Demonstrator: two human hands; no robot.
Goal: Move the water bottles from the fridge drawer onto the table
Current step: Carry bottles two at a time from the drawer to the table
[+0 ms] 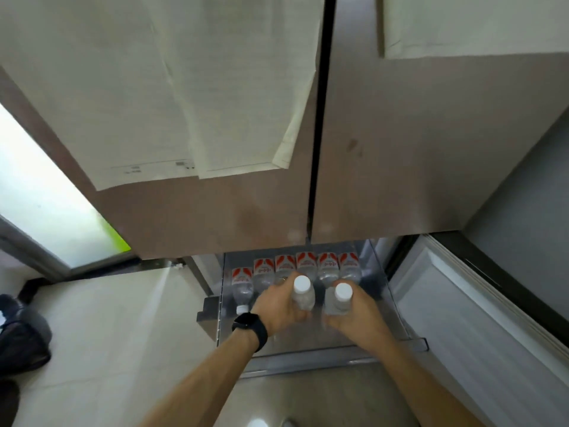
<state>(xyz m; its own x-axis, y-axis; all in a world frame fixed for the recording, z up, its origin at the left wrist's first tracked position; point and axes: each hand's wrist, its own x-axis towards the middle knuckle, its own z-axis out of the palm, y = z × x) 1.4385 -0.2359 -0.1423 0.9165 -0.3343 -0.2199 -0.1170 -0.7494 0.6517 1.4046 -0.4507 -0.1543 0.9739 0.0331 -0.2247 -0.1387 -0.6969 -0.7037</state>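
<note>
Now your left grip [278,309] wraps one bottle [303,295], your right grip [358,315] a second bottle [340,300], over the drawer [308,362]; other bottles [308,265] lie at twelve o'clock. They're likely heavy and slick: hold mid-body, firmly.

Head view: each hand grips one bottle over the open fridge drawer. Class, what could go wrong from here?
1. The left hand and right hand each carry a bottle single-handed. The left bottle or the right bottle might slip and drop onto the row of bottles lying below.
2. With both hands full, the drawer cannot easily be pushed shut, so the person could bump into it when turning away.
</note>
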